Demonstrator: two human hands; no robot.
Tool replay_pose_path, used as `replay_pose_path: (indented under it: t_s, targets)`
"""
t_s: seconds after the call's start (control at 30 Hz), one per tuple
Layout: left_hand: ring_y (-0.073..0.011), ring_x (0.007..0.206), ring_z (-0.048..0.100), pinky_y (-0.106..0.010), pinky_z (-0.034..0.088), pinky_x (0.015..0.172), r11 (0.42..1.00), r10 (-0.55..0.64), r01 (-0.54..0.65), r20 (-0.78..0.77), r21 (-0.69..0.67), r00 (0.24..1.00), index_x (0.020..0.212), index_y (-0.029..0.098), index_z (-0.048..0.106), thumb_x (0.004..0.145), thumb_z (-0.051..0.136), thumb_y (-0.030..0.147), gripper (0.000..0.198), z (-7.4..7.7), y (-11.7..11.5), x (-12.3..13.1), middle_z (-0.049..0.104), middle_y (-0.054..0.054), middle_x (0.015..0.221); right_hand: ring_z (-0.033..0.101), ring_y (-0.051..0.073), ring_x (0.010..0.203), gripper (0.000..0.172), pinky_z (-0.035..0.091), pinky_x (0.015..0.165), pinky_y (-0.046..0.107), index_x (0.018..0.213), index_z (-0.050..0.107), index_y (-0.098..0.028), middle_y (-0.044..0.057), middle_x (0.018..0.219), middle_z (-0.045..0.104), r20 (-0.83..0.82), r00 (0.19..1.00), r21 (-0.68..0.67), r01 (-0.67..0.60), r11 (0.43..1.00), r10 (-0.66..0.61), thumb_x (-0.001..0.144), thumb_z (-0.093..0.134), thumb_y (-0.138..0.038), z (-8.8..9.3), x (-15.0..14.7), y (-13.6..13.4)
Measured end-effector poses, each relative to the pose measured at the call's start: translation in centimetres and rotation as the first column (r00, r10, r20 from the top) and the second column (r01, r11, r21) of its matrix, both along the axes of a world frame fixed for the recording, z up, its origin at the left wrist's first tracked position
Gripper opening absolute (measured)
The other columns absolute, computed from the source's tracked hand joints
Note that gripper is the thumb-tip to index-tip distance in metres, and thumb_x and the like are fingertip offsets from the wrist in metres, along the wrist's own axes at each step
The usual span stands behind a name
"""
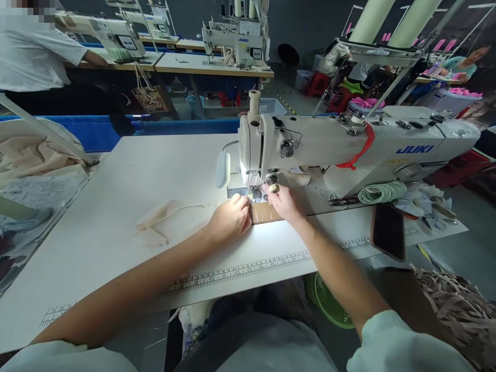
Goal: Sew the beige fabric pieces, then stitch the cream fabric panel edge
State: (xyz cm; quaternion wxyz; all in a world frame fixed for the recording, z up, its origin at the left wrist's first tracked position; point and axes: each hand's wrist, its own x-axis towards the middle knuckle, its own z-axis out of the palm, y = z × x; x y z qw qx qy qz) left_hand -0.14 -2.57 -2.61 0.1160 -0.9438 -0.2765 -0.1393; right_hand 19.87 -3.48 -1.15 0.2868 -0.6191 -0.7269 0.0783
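Note:
A white JUKI sewing machine (349, 142) stands on the white table (155, 170). My left hand (230, 219) rests curled on the table just left of the needle area (251, 194), its fingertips pinched together on something too small to make out. My right hand (285, 202) lies beside the presser foot, fingers bent, pinching a small round yellowish bobbin-like piece (274, 187). Between the two hands lies a brown taped patch (265, 212) on the machine bed.
A strip of cream fabric (163, 219) lies left of my hands. A dark phone (388, 231) and a coil of green elastic (382, 192) lie right. A green basket (329, 302) sits under the table. Another person (34, 57) stands far left by other machines.

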Motion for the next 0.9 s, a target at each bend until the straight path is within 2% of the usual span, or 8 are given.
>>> replay_pose_path:
  t_s: [0.1, 0.2, 0.4, 0.57, 0.77, 0.83, 0.9]
  targets:
    - [-0.0249, 0.079, 0.051, -0.036, 0.05, 0.068, 1.0, -0.002, 0.002, -0.004, 0.019, 1.0, 0.083, 0.01, 0.067, 0.092, 0.041, 0.015, 0.029, 0.0, 0.0, 0.0, 0.063, -0.016, 0.092, 0.058, 0.016, 0.06, 0.043, 0.039, 0.061, 0.023, 0.062, 0.045, -0.023, -0.001, 0.058, 0.057, -0.057, 0.998, 0.008, -0.009, 1.0, 0.01, 0.104, 0.047, -0.031, 0.1, 0.4, -0.2]
    - [-0.0238, 0.079, 0.052, -0.034, 0.048, 0.065, 1.0, 0.005, -0.005, 0.01, 0.022, 1.0, 0.082, 0.011, 0.066, 0.091, 0.043, 0.015, 0.025, -0.2, 0.1, 0.0, 0.064, -0.015, 0.093, 0.057, 0.016, 0.058, 0.043, 0.038, 0.059, 0.023, 0.063, 0.045, -0.023, -0.001, 0.057, 0.055, -0.092, 0.996, 0.014, -0.016, 1.0, 0.017, 0.104, 0.044, -0.034, 0.1, 0.5, -0.9]
    - [-0.023, 0.084, 0.054, -0.033, 0.049, 0.067, 0.999, 0.05, -0.05, 0.032, -0.001, 0.998, 0.081, 0.013, 0.064, 0.092, 0.042, 0.016, 0.025, -0.3, 0.7, 0.1, 0.065, -0.013, 0.1, 0.059, 0.017, 0.058, 0.042, 0.037, 0.055, 0.024, 0.078, 0.065, -0.021, 0.0, 0.059, 0.061, -0.101, 0.995, 0.002, -0.008, 1.0, 0.008, 0.107, 0.04, -0.038, -0.5, 0.1, -0.8]
    - [-0.0242, 0.087, 0.055, -0.034, 0.05, 0.07, 0.998, 0.064, -0.063, 0.03, -0.027, 0.998, 0.081, 0.014, 0.063, 0.093, 0.041, 0.018, 0.025, -0.4, 0.6, 0.2, 0.064, -0.013, 0.1, 0.064, 0.019, 0.068, 0.04, 0.038, 0.058, 0.025, 0.084, 0.071, -0.019, 0.005, 0.072, 0.07, -0.056, 0.998, 0.038, 0.034, 0.999, -0.032, 0.106, 0.045, -0.041, -0.7, 0.4, -0.2]
    - [-0.0245, 0.093, 0.059, -0.036, 0.053, 0.079, 0.987, 0.079, -0.072, 0.046, -0.141, 0.996, 0.089, 0.013, 0.067, 0.092, 0.043, 0.019, 0.025, 0.4, 1.2, 0.1, 0.067, -0.013, 0.104, 0.06, 0.019, 0.061, 0.037, 0.033, 0.054, 0.026, 0.083, 0.071, -0.019, 0.004, 0.067, 0.068, 0.025, 1.0, 0.12, 0.017, 0.993, -0.02, 0.105, 0.046, -0.035, -1.0, 1.4, -0.9]
    - [-0.0232, 0.098, 0.06, -0.035, 0.052, 0.086, 0.955, 0.155, -0.129, 0.076, -0.268, 0.985, 0.1, 0.015, 0.067, 0.092, 0.044, 0.019, 0.024, 1.2, 2.2, -0.5, 0.067, -0.01, 0.109, 0.058, 0.018, 0.058, 0.033, 0.034, 0.054, 0.026, 0.082, 0.071, -0.018, 0.004, 0.065, 0.067, 0.056, 0.998, 0.151, -0.03, 0.988, 0.021, 0.102, 0.047, -0.029, -1.0, 1.4, -1.3]
    - [-0.0242, 0.101, 0.061, -0.036, 0.051, 0.088, 0.893, 0.302, -0.245, 0.098, -0.377, 0.948, 0.108, 0.016, 0.065, 0.093, 0.042, 0.019, 0.028, 2.0, 3.4, -1.6, 0.066, -0.011, 0.112, 0.061, 0.02, 0.064, 0.028, 0.04, 0.058, 0.027, 0.088, 0.072, -0.017, 0.005, 0.072, 0.07, 0.094, 0.99, 0.177, -0.116, 0.977, 0.1, 0.1, 0.047, -0.021, -0.8, 0.8, -1.7]
